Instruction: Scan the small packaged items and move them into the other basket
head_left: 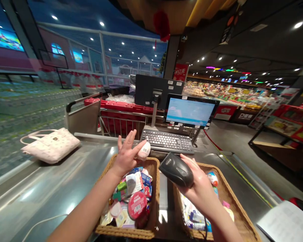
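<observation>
Between the thumb and fingers of my left hand (126, 153) is a small white and pink egg-shaped package (143, 151), its barcode facing me. That hand is above the far end of the left wicker basket (157, 188), which is full of small packaged goods, among them a round red-lidded tub (137, 205). My right hand (200, 183) grips a black handheld barcode scanner (176, 169), pointed left toward the package. Under my right forearm stands the right wicker basket (238, 201), with several wrapped items inside, partly hidden by the arm.
Beyond the baskets are a black keyboard (168, 139), a lit monitor (190, 111) and a dark screen seen from behind (158, 88). A pale handbag (54, 145) lies on the metal counter (50, 188) at left. White papers (288, 223) lie at the right front.
</observation>
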### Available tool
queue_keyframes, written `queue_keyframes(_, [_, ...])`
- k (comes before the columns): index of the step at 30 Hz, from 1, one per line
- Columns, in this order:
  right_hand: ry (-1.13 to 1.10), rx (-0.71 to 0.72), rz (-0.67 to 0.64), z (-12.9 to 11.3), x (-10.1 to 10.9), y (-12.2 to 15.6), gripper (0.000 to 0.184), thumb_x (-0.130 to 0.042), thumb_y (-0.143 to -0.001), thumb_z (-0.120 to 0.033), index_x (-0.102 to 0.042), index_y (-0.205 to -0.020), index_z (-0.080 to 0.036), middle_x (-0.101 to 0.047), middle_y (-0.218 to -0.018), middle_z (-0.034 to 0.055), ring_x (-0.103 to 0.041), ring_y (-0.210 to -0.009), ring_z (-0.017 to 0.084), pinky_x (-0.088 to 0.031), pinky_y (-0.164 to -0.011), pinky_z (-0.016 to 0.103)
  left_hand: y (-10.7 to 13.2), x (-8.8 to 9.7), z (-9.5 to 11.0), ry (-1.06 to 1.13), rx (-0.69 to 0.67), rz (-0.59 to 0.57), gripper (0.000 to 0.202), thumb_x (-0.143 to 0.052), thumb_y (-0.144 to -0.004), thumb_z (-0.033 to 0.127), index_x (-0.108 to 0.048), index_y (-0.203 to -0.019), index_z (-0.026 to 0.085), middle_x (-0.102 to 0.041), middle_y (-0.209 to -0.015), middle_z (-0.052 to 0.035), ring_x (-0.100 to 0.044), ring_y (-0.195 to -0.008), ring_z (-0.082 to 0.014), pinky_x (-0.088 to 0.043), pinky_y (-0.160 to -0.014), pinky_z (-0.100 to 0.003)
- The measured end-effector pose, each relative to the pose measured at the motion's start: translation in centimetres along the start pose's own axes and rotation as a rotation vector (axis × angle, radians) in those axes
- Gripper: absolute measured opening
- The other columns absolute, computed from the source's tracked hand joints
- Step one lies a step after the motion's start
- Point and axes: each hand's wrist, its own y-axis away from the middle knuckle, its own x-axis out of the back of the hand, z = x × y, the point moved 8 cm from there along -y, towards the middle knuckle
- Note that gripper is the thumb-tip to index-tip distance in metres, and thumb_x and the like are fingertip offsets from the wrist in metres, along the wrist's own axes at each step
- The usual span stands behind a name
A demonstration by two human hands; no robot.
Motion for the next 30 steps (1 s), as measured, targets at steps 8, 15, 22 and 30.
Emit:
queue_keyframes(8, [-0.035,0.026,-0.064,-1.3,-2.7,-1.1,0.042,-0.061,-0.078,-0.016,-0.062,-0.119,-0.025,-0.061,-0.13,0.0094,-0.043,-0.137,0.032,-0.026,-0.115,0.064,4.1,-0.1,-2.4,-0.031,0.095,-0.086,0.05,-0.066,-0.082,0.028,-0.059,-0.131,0.031,-0.016,-0.162,-0.0126,-0.029,-0.145,-0.035,-0.002,-0.117,-0.062])
queue_keyframes(15, [-0.066,0.002,-0.153,-1.6,-5.0,-1.6,0.034,-0.061,-0.079,-0.02,-0.065,-0.112,-0.024,-0.062,-0.125,0.0105,-0.043,-0.136,0.033,-0.027,-0.114,0.064,8.9,-1.7,-4.4,-0.055,0.188,-0.284,0.063,-0.068,-0.075,0.018,-0.054,-0.135,0.03,-0.018,-0.161,-0.0152,-0.027,-0.145,-0.0366,-0.004,-0.115,-0.066])
queue_keyframes(22, [-0.072,-0.031,-0.214,-1.9,-6.5,-2.2,0.031,-0.061,-0.079,-0.02,-0.067,-0.108,-0.024,-0.063,-0.126,0.0106,-0.044,-0.135,0.033,-0.027,-0.113,0.062,13.4,-3.8,-6.2,-0.066,0.242,-0.513,0.061,-0.07,-0.072,0.018,-0.058,-0.13,0.03,-0.021,-0.161,-0.0136,-0.026,-0.146,-0.0353,-0.002,-0.116,-0.064])
queue_keyframes(30, [-0.084,-0.039,-0.229,-1.5,-7.5,-2.7,0.035,-0.061,-0.076,-0.018,-0.066,-0.111,-0.024,-0.063,-0.126,0.01,-0.045,-0.135,0.033,-0.025,-0.114,0.063,15.6,-5.5,-6.8,-0.114,0.325,-0.765,0.058,-0.073,-0.064,0.012,-0.064,-0.119,0.026,-0.017,-0.161,-0.0175,-0.018,-0.148,-0.034,-0.008,-0.115,-0.065])
